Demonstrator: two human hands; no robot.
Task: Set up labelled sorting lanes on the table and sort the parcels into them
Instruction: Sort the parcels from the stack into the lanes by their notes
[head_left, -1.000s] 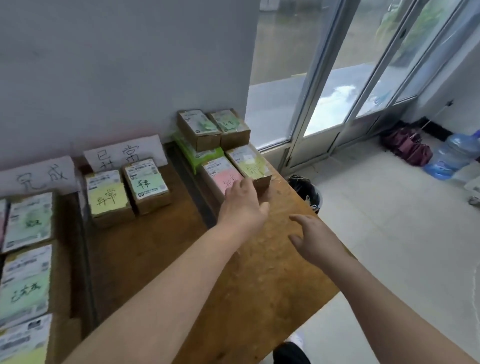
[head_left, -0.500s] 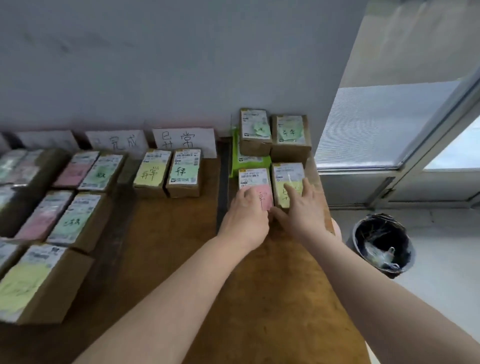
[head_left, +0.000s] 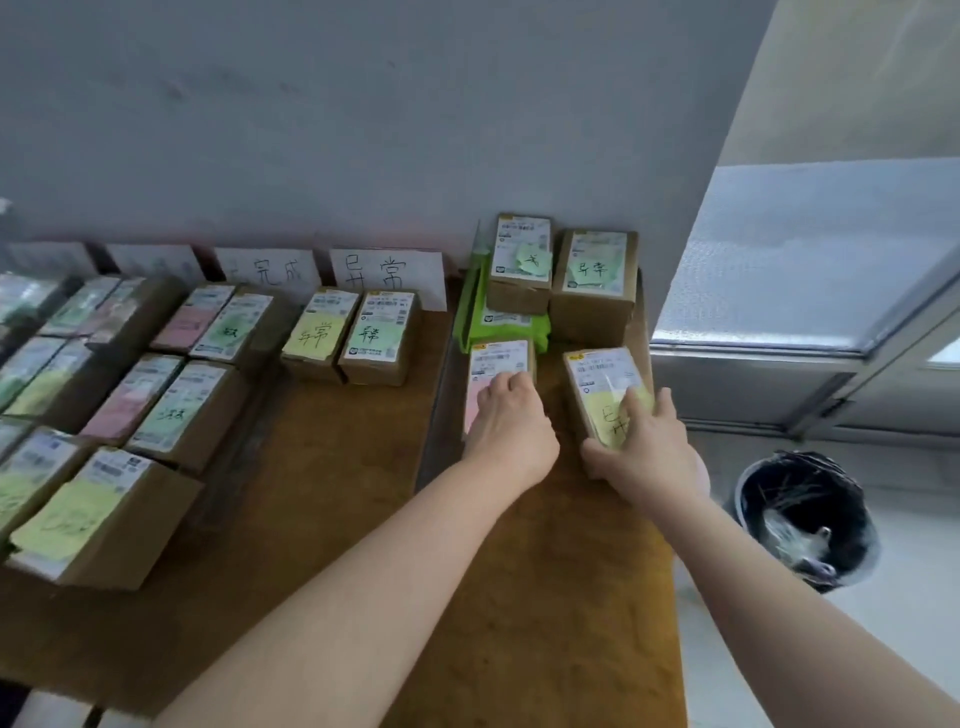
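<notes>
My left hand (head_left: 511, 423) grips the pink-note parcel (head_left: 501, 361) with curled fingers; it lies flat near the far right corner of the table (head_left: 545, 597). My right hand (head_left: 644, 449) grips the yellow-note parcel (head_left: 602, 376) just beside it at the right edge, thumb at its near end, fingers across its top.

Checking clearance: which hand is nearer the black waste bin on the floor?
Right. The right hand grips the yellow-note parcel, up and left of the black waste bin; the left hand holds the pink-note parcel, farther left.
</notes>
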